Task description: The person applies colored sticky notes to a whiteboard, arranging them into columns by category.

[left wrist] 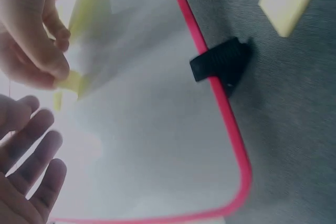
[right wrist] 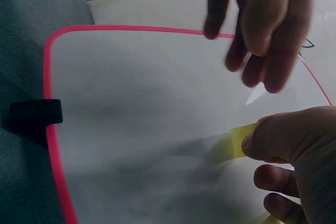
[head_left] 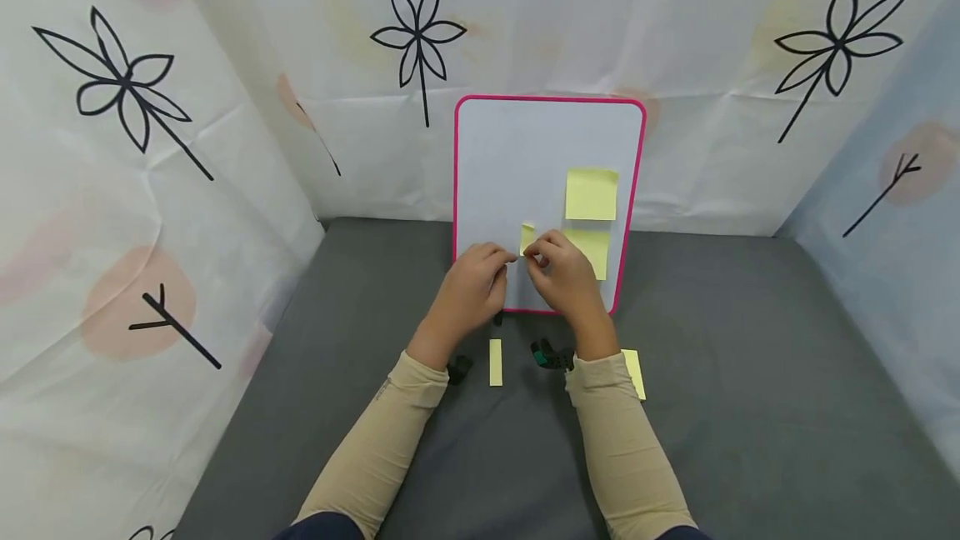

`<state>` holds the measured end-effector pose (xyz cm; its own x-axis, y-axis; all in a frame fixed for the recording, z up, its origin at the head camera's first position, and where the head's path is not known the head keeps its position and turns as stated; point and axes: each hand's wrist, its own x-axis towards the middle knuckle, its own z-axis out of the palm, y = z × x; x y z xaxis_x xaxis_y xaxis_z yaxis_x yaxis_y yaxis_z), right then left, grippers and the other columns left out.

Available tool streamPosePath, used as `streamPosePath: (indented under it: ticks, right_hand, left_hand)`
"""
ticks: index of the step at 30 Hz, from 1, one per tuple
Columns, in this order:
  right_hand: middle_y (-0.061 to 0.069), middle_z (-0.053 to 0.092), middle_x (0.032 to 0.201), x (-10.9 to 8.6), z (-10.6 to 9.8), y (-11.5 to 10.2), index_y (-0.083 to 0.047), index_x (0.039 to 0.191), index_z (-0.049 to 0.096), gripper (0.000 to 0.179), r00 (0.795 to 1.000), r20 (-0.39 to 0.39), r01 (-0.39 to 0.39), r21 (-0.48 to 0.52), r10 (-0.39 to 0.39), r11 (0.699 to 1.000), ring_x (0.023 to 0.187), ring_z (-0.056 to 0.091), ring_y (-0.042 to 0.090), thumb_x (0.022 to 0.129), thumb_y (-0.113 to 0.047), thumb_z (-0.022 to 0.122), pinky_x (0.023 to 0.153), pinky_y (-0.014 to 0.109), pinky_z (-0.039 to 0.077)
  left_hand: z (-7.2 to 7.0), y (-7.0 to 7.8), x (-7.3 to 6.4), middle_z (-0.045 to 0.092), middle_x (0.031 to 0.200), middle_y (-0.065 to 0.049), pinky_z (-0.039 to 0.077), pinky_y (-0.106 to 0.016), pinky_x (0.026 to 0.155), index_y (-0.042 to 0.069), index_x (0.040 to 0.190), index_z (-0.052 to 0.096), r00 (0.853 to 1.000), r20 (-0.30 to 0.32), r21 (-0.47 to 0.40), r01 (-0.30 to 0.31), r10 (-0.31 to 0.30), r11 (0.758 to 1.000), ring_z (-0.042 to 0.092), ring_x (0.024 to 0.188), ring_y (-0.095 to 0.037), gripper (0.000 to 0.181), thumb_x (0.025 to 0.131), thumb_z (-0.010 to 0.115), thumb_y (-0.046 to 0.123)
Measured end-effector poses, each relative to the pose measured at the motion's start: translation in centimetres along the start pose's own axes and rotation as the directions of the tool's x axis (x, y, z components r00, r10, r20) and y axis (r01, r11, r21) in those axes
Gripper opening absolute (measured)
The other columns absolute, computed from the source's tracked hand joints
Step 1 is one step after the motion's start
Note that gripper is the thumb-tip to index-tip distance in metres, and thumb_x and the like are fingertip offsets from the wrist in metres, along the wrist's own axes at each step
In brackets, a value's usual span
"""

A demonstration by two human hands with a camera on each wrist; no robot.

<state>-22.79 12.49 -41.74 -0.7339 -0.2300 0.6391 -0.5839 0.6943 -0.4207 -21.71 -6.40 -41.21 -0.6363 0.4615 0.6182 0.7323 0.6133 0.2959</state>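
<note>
My right hand (head_left: 567,277) pinches a small yellow sticky note (right wrist: 242,141) between thumb and finger, against the whiteboard (head_left: 510,157). In the head view that small note (head_left: 527,237) shows just left of the right fingertips. Beside it, my left hand (head_left: 474,287) hovers before the board with its fingers loosely extended, holding nothing that shows. The left wrist view shows the left fingers (left wrist: 46,161) spread apart. Two larger square yellow sticky notes are on the board's right side: the upper one (head_left: 591,194) is in full view, the lower one (head_left: 592,250) partly behind the right hand.
The pink-rimmed board leans upright at the back of the grey table (head_left: 750,373). A black clip (left wrist: 220,65) grips its lower edge. On the table lie a narrow yellow strip (head_left: 496,362) and another yellow piece (head_left: 634,373), partly under the right sleeve. Patterned cloth (head_left: 300,23) surrounds the table.
</note>
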Motion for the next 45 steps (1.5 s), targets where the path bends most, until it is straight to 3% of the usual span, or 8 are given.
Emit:
streamPosePath:
  ticks: [5, 10, 13, 16, 27, 37, 45]
  right_hand:
    - [0.006, 0.061, 0.089, -0.7, 0.5, 0.2, -0.004, 0.087, 0.072, 0.003, 1.0, 0.005, -0.006, 0.007, 0.006, 1.0, 0.073, 0.058, 0.019, 0.084, -0.004, 0.073, 0.066, 0.034, 0.051]
    - [0.005, 0.061, 0.088, -0.5, 0.5, 0.4, -0.004, 0.088, 0.073, 0.004, 1.0, -0.003, 0.003, 0.0, -0.003, 1.0, 0.072, 0.057, 0.017, 0.085, -0.005, 0.071, 0.067, 0.033, 0.051]
    - [0.004, 0.061, 0.089, -0.3, 0.5, 0.5, -0.005, 0.087, 0.074, 0.005, 1.0, -0.004, 0.0, -0.005, 0.0, 1.0, 0.072, 0.057, 0.017, 0.084, -0.004, 0.071, 0.067, 0.033, 0.052]
    - [0.004, 0.062, 0.089, -0.2, 0.4, 0.6, -0.006, 0.088, 0.074, 0.006, 1.0, -0.002, 0.002, -0.01, -0.002, 1.0, 0.071, 0.057, 0.017, 0.083, -0.003, 0.071, 0.067, 0.033, 0.052]
    - [0.004, 0.062, 0.09, -0.2, 0.3, 0.5, -0.006, 0.086, 0.074, 0.005, 1.0, 0.008, -0.003, -0.019, 0.003, 1.0, 0.072, 0.057, 0.016, 0.083, -0.004, 0.071, 0.067, 0.033, 0.051]
    - [0.005, 0.063, 0.09, -0.4, 0.2, 0.6, -0.006, 0.087, 0.074, 0.008, 1.0, 0.015, 0.008, -0.019, -0.008, 1.0, 0.072, 0.058, 0.017, 0.081, -0.001, 0.071, 0.067, 0.033, 0.052]
    - [0.01, 0.066, 0.096, -0.3, 0.2, 0.9, -0.001, 0.109, 0.07, 0.032, 1.0, 0.008, 0.018, -0.028, -0.017, 0.999, 0.079, 0.058, 0.021, 0.078, -0.003, 0.07, 0.073, 0.037, 0.051]
  left_hand:
    - [0.9, 0.0, 0.8, 0.062, 0.127, -0.012, 0.051, -0.042, 0.096, 0.004, 0.119, 0.068, 1.0, 0.003, 0.087, 0.008, -0.009, 0.996, 0.057, 0.121, -0.027, 0.031, 0.096, 0.047, 0.005]
    - [1.7, -0.7, 1.6, 0.043, 0.152, -0.015, 0.046, -0.048, 0.103, 0.005, 0.132, 0.061, 1.0, 0.013, 0.148, 0.0, -0.002, 0.989, 0.031, 0.147, -0.032, 0.039, 0.098, 0.041, 0.006]
    - [1.9, -1.0, 2.1, 0.035, 0.157, -0.017, 0.035, -0.046, 0.115, 0.005, 0.138, 0.056, 1.0, 0.022, 0.168, -0.019, 0.016, 0.986, 0.023, 0.15, -0.034, 0.043, 0.098, 0.038, 0.006]
    - [2.1, -1.2, 2.3, 0.03, 0.159, -0.018, 0.029, -0.047, 0.118, 0.006, 0.142, 0.051, 0.999, 0.034, 0.194, -0.018, 0.012, 0.981, 0.02, 0.151, -0.035, 0.046, 0.098, 0.038, 0.006]
    - [3.4, -1.7, 2.0, 0.009, 0.165, -0.012, 0.02, -0.049, 0.121, 0.014, 0.154, 0.033, 0.993, 0.108, 0.26, 0.028, -0.058, 0.965, 0.007, 0.154, -0.028, 0.05, 0.104, 0.035, 0.02]
    - [3.7, -1.7, 1.7, 0.007, 0.166, -0.012, 0.018, -0.049, 0.122, 0.014, 0.155, 0.029, 0.993, 0.103, 0.302, 0.029, -0.063, 0.953, 0.007, 0.154, -0.029, 0.053, 0.104, 0.038, 0.021]
    - [3.9, -1.7, 1.5, 0.005, 0.166, -0.011, 0.014, -0.048, 0.123, 0.015, 0.156, 0.024, 0.99, 0.122, 0.319, 0.034, -0.077, 0.947, 0.005, 0.154, -0.028, 0.056, 0.103, 0.04, 0.023]
